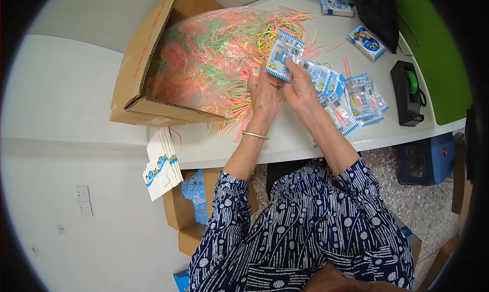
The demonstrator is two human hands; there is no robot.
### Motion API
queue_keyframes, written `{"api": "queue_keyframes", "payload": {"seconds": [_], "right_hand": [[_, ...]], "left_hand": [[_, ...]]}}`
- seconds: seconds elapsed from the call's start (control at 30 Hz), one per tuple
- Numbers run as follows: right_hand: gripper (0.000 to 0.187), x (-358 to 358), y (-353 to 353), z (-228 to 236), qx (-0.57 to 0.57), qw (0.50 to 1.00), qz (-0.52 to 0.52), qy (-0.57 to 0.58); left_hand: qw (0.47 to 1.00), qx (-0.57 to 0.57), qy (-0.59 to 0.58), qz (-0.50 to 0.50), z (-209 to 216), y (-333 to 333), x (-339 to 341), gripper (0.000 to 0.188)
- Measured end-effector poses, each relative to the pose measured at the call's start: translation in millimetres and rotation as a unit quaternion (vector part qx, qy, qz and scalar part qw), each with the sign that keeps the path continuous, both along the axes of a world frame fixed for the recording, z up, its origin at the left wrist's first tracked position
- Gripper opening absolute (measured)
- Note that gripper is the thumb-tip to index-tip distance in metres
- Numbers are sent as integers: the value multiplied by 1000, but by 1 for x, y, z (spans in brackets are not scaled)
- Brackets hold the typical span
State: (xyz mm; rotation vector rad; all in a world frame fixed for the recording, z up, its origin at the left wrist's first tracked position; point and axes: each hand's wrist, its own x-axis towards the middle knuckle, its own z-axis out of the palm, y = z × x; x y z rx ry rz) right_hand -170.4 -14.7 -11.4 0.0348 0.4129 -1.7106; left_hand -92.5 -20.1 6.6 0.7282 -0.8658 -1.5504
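Both my hands meet over the table around a small blue-and-white packet, held upright with its printed face toward me. My right hand grips its lower right part, the thumb on the front. My left hand supports it from the lower left, fingers partly hidden behind it; whether more packets lie behind is hidden. Just left of the hands, a heap of thin pink, green and yellow sticks spreads from a clear plastic bag. Several flat blue-and-white packets with sticks inside lie to the right.
An open cardboard box on its side holds the bag. At the right stand a tape dispenser, a small printed carton and a black bag. Folded white cartons jut past the table's front edge, above a lower box.
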Motion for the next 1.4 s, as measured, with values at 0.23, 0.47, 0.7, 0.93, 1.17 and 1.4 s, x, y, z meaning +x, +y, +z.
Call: {"api": "queue_keyframes", "payload": {"seconds": [0.23, 0.47, 0.7, 0.93, 1.17, 1.4], "right_hand": [[23, -36, 19, 21, -64, 975, 6, 213], [22, -48, 33, 22, -39, 936, 47, 345], [23, -62, 40, 21, -21, 903, 105, 417], [23, -64, 44, 22, -32, 884, 93, 457], [24, -68, 48, 26, -33, 872, 118, 473], [20, -83, 50, 17, -98, 817, 258, 507]], "left_hand": [[980, -109, -167, -16, -3, -13, 31, 30], [872, -188, -447, 61, -9, -26, 46, 33], [918, -158, -364, 4, 2, -27, 46, 29], [926, -148, -348, -1, 4, -28, 47, 21], [963, -97, -251, 1, 25, -24, 44, 33], [987, -127, -94, -33, 69, -11, 23, 43]]}}
